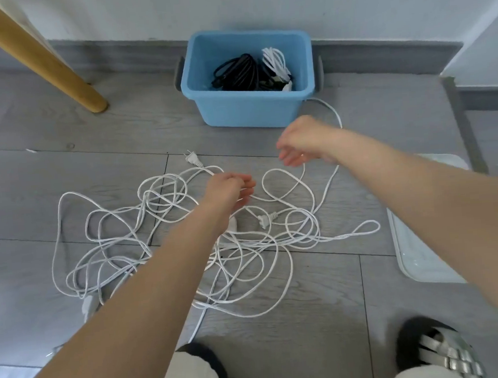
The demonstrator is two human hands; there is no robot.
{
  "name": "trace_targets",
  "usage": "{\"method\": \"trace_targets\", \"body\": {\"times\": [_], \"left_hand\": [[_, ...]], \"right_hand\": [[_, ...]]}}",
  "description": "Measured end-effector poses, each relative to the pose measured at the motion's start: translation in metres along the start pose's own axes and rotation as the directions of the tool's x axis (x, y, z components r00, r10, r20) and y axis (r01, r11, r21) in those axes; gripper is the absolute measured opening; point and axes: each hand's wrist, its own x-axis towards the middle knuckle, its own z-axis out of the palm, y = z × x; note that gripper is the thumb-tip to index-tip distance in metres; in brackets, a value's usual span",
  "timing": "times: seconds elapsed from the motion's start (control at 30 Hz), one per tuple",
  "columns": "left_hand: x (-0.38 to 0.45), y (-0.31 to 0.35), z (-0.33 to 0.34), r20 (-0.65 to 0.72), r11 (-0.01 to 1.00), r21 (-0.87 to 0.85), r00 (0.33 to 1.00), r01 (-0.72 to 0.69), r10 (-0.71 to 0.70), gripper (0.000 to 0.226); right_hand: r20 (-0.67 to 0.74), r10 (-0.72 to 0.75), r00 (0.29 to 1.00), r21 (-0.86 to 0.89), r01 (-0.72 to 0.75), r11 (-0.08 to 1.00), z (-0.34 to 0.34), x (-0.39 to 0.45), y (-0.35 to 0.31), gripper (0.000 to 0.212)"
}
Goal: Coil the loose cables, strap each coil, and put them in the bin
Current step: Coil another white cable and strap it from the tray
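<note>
Grey plank floor [324, 287]. White cables [162, 240] tangled at centre. Blue bin [250, 111] at 12 o'clock by wall. Wooden leg [53, 70] at 10 o'clock. White tray [410, 250] at 3 o'clock.

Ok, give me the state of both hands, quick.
Left hand: fingers loosely curled over the white cable; grip cannot be told.
Right hand: blurred, cannot tell.

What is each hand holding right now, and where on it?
Both hands are at the white cable. The right hand appears to pinch a strand partway along its run. The left hand hovers with fingers loosely curled; whether it grips a strand cannot be told.
</note>
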Motion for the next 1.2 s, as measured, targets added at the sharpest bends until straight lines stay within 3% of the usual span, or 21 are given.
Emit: {"method": "trace_targets", "body": {"times": [0.1, 0.17, 0.2, 0.3, 0.37, 0.43, 0.5, 0.63, 0.73, 0.83, 0.9, 0.97, 1.03, 1.13, 1.2], "left_hand": [[0.002, -0.009, -0.006, -0.041, 0.979, 0.201, 0.998, -0.038, 0.047, 0.03], [0.003, -0.017, -0.012, -0.081, 0.866, 0.488, 0.982, -0.11, 0.171, 0.031], [0.003, -0.02, -0.017, -0.089, 0.768, 0.628, 0.969, -0.126, 0.232, 0.032], [0.005, -0.036, -0.027, -0.019, 0.521, 0.835, 0.935, -0.18, 0.354, 0.031], [0.005, -0.044, -0.028, 0.092, 0.392, 0.889, 0.931, -0.237, 0.353, 0.034], [0.007, -0.052, -0.029, 0.195, 0.27, 0.926, 0.945, -0.266, 0.263, 0.035], [0.008, -0.059, -0.034, 0.24, 0.197, 0.942, 0.957, -0.27, 0.165, 0.033], [0.006, -0.06, -0.04, 0.269, 0.122, 0.952, 0.957, -0.282, 0.113, 0.032], [0.003, -0.059, -0.041, 0.271, 0.044, 0.96, 0.957, -0.276, 0.1, 0.036], [0.003, -0.055, -0.04, 0.207, -0.003, 0.978, 0.974, -0.207, 0.097, 0.034], [0.002, -0.051, -0.038, 0.142, 0.011, 0.99, 0.988, -0.143, 0.064, 0.032], [-0.002, -0.041, -0.035, 0.071, 0.172, 0.983, 0.997, -0.07, -0.002, 0.04], [-0.007, -0.024, -0.027, 0.104, 0.348, 0.932, 0.994, -0.104, 0.018, 0.049], [-0.023, 0.009, -0.006, 0.273, 0.541, 0.799, 0.96, -0.263, 0.064, 0.045], [-0.039, 0.032, 0.004, 0.396, 0.587, 0.731, 0.917, -0.347, 0.049, 0.027]], "right_hand": [[0.165, -0.074, 0.984, -0.405, 0.136, 0.904, 0.045, -0.011, 0.046, 0.03], [0.212, -0.123, 0.969, -0.394, 0.2, 0.897, 0.072, -0.023, 0.071, 0.048], [0.17, -0.147, 0.974, -0.334, 0.197, 0.922, 0.083, -0.027, 0.08, 0.053], [0.008, -0.193, 0.981, -0.334, 0.185, 0.924, 0.104, -0.029, 0.093, 0.044], [-0.005, -0.255, 0.967, -0.381, 0.234, 0.894, 0.105, -0.023, 0.088, 0.024], [-0.027, -0.334, 0.942, -0.374, 0.3, 0.877, 0.096, -0.019, 0.078, 0.014], [-0.01, -0.391, 0.92, -0.339, 0.365, 0.867, 0.083, -0.015, 0.073, 0.015], [0.003, -0.323, 0.946, -0.232, 0.315, 0.92, 0.071, -0.02, 0.094, 0.025], [0.074, -0.314, 0.947, -0.439, 0.314, 0.842, 0.079, -0.023, 0.109, 0.027], [0.084, -0.298, 0.951, -0.71, 0.267, 0.652, 0.084, -0.027, 0.114, 0.029], [0.0, -0.318, 0.948, -0.739, 0.214, 0.638, 0.08, -0.03, 0.108, 0.025], [-0.097, -0.361, 0.928, -0.684, 0.201, 0.701, 0.069, -0.031, 0.093, 0.022], [-0.109, -0.369, 0.923, -0.604, 0.233, 0.762, 0.053, -0.032, 0.066, 0.023], [0.083, -0.321, 0.943, -0.435, 0.324, 0.84, 0.028, -0.045, 0.009, 0.028], [0.241, -0.291, 0.926, -0.293, 0.355, 0.888, 0.012, -0.07, -0.031, 0.025]]}}
